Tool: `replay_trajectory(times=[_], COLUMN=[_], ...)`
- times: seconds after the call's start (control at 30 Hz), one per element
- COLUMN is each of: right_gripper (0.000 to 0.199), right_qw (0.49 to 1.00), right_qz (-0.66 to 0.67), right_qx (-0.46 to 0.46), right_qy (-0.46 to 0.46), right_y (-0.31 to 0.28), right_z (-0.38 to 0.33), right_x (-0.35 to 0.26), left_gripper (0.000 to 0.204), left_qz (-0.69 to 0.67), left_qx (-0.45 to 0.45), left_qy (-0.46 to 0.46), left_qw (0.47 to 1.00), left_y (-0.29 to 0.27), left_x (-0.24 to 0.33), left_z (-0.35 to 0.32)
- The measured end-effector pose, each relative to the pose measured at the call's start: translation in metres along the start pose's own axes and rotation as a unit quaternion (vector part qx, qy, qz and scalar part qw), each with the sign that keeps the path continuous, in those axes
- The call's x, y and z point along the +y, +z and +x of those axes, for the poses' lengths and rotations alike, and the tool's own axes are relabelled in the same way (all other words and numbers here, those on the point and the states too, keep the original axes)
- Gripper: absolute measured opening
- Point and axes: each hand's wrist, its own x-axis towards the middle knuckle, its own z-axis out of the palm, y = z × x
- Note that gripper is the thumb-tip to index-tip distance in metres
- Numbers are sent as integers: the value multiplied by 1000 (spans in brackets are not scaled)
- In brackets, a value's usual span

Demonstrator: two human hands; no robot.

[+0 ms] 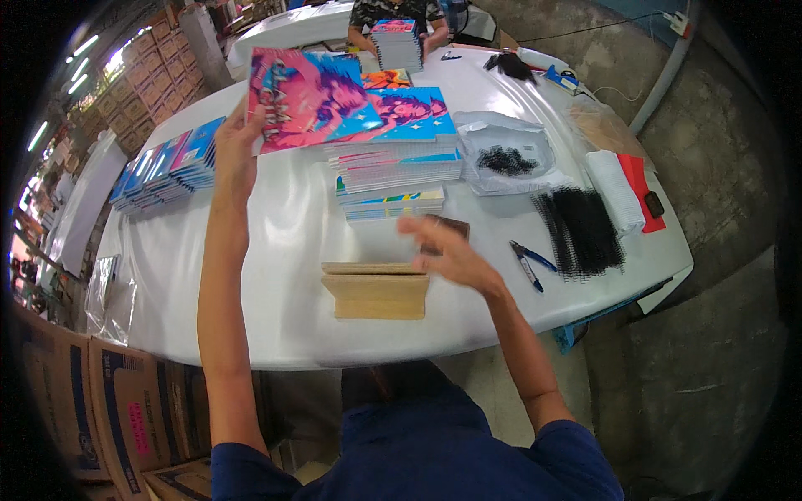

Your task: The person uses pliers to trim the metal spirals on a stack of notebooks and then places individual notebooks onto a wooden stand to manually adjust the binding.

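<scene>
My left hand is closed on the left edge of a notebook with a pink and blue illustrated cover, raised beside a pile. The pile of similar notebooks stands at the table's middle, its page edges facing me. Slightly blurred, my right hand is open and holds nothing, fingers stretched out to the left. Close to it lies a dark brown block, partly covered by the hand. A wooden stand with an angled front sits to the left of that hand, near the table's front edge.
Stacked notebooks lie at left. At right are black binding coils, cutting pliers, a white plastic wrapper holding more coils, and a white roll. Across the table, another person's hands hold a notebook stack. Cardboard boxes stand lower left.
</scene>
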Motion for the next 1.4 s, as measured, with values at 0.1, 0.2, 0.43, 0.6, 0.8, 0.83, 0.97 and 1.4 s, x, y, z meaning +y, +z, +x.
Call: replay_trajectory(times=[0.1, 0.2, 0.43, 0.6, 0.8, 0.83, 0.97, 1.4], right_gripper=[59, 56, 36, 26, 23, 24, 29, 57], right_qw=[974, 983, 971, 967, 967, 968, 977, 997], right_qz=[127, 119, 103, 94, 32, -2, 40, -30], right_qx=[184, 136, 206, 221, 231, 214, 198, 63], right_qy=[20, 38, 71, 91, 106, 131, 75, 13], right_y=[-8, -22, 5, 26, 23, 19, 34, 54], right_z=[37, 46, -29, -55, -47, -49, -71, -54], right_x=[-26, -76, -55, -17, -29, -29, 17, 17], left_gripper=[36, 40, 28, 28, 28, 27, 29, 121], left_qz=[-53, -106, -3, 39, 53, 65, 179, 80], left_qx=[-18, -53, -149, -172, -166, -181, -236, -15], left_qy=[33, 14, -111, -170, -134, -150, -132, -127], left_qw=[998, 993, 983, 970, 976, 970, 946, 989], left_y=[8, 14, 6, 7, 5, 8, 11, 6], left_x=[43, 41, -10, -29, -29, -24, -29, -74], left_z=[-52, -106, -181, -190, -188, -185, -187, -252])
